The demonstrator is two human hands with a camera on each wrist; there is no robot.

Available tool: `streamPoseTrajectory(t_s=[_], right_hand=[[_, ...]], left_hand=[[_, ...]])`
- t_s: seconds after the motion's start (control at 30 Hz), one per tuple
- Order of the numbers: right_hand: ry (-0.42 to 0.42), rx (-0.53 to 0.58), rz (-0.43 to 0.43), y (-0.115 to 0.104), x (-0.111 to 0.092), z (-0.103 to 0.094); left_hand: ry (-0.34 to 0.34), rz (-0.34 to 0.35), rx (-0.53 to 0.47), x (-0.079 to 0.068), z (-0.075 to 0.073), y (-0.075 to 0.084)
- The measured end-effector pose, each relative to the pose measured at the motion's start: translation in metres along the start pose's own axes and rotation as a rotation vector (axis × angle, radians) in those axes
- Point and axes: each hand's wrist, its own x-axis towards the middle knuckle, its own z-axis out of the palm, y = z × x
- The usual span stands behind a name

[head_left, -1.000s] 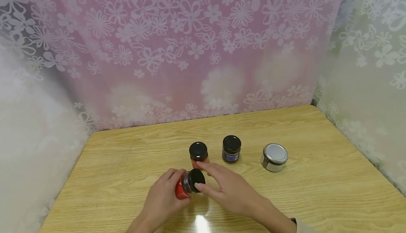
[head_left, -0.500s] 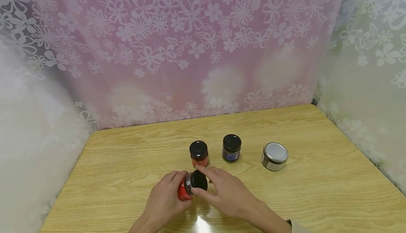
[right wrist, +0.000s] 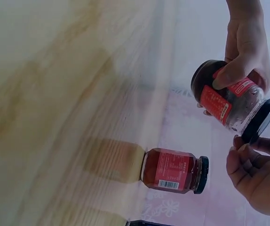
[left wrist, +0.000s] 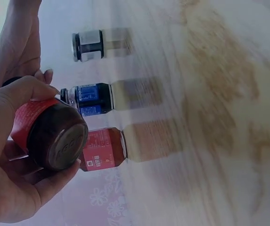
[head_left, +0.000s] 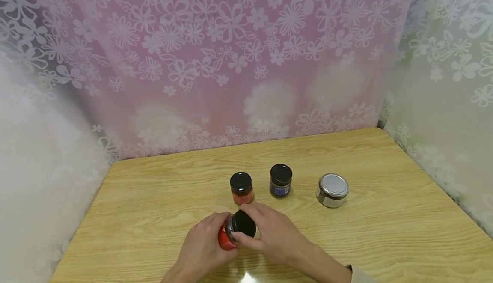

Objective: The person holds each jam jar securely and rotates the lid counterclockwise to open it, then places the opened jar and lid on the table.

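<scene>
Above the table, my left hand grips the body of a glass jar with a red label. The jar leans with its black lid toward my right hand, whose thumb and fingers pinch the lid's rim. In the left wrist view the dark base of the held jar faces the camera. From the right wrist, the lid sits on the jar's neck, and the glass near the neck looks clear. Just beyond the hands stands a second red-labelled jar with a black lid, apart from them.
A dark jar with a blue label and black lid stands right of the second red one. Farther right is a squat jar with a silver lid. The wooden table ends at a pink floral curtain.
Both hands and the held jar have shifted slightly right and toward me. My right index finger and thumb have come in around the lid. The standing jars stay in place.
</scene>
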Motion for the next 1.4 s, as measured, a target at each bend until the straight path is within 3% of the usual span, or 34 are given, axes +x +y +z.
streamPoseTrajectory(t_s=[0.2, 0.87, 0.97, 1.2, 1.4], right_hand=[[0.019, -0.042, -0.080, 0.001, 0.001, -0.003], [-0.052, -0.098, -0.326, 0.013, 0.005, -0.009], [-0.075, -0.084, -0.303, 0.014, 0.005, -0.010], [-0.157, -0.072, -0.120, 0.012, 0.002, -0.016], [-0.178, -0.001, -0.017, 0.011, 0.000, -0.022]], left_hand=[[-0.012, 0.013, -0.061, -0.001, -0.003, 0.001], [-0.113, -0.002, -0.148, -0.002, -0.007, -0.005], [-0.111, 0.008, -0.137, -0.002, -0.007, -0.006], [-0.074, 0.010, -0.081, -0.002, -0.005, -0.006], [-0.029, 0.007, -0.018, -0.001, -0.004, -0.007]])
